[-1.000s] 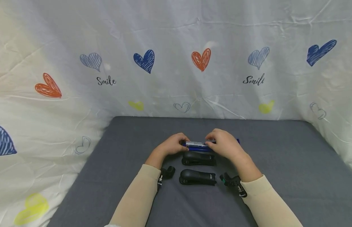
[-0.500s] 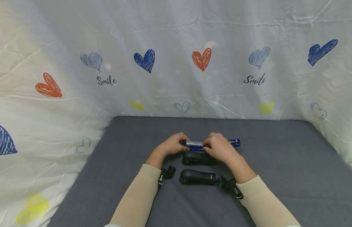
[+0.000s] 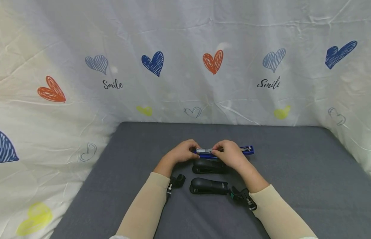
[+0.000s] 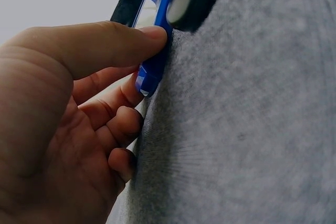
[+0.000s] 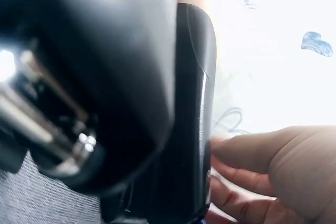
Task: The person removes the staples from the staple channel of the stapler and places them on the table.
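From my end, I see the blue stapler [image 3: 207, 156] lying on the grey surface [image 3: 293, 166], just beyond a black stapler [image 3: 207, 167], with a second black stapler [image 3: 208, 186] nearer the person. It seems to be folded open, its bright metal track [image 3: 204, 151] showing on the left and a blue arm [image 3: 248, 150] reaching out to the right.

The left hand [image 3: 182, 151] has the left end pinched between thumb and fingers, its lower fingers loosely curled. The right hand [image 3: 230, 153] has thumb and forefinger drawn nearly together on the track; whether a strip of staples sits between them, I can't tell.

I'd expect a light, stiff body, smooth enough to slide on the cloth, so I'd keep the left hand's pinch low on that end. The track looks slick and narrow; I'd take it by its sides, gently. A staple strip would snap if bent. The far arm probably swings freely, so I wouldn't lift by it.
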Demonstrator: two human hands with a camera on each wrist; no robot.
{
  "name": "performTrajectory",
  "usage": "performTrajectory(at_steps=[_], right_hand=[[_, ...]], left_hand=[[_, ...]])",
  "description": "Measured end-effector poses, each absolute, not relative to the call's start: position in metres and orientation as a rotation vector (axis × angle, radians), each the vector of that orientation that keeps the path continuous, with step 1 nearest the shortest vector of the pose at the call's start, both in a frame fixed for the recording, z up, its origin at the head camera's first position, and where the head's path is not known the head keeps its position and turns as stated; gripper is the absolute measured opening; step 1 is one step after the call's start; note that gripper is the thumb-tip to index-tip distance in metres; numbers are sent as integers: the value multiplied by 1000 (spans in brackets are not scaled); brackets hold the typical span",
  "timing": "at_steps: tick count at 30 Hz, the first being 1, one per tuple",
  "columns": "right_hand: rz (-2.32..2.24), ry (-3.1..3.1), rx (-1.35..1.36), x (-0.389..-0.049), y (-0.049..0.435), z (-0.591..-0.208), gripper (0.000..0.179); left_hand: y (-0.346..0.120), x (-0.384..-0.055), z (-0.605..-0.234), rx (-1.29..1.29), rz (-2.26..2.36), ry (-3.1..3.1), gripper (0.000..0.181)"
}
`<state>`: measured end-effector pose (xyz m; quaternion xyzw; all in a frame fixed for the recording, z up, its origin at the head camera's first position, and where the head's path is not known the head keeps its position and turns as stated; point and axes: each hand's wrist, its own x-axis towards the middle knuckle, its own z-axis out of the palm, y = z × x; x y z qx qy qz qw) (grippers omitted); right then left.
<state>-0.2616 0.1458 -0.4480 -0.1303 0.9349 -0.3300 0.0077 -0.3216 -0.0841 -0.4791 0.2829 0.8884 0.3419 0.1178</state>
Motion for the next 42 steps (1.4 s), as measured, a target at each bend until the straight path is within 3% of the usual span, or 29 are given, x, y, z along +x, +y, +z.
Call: performTrajectory(at_steps=[10,17,28,42], right_hand=[[-1165,2909,-397,-263,145,-452,11],[-1177,2890,-390,-263,145,-452,28],[-1177,2938,-362,-264,142,-456,20],[-1280,2855,-292,-262,164,-428,23]], left_hand=[[-84,-321,-478,818,1011,2606,22],[-84,-321,-479,810,1016,2604,21],[-85,-323,-482,830,1033,2596,21],[-85,-323,-484,822,1038,2603,20]])
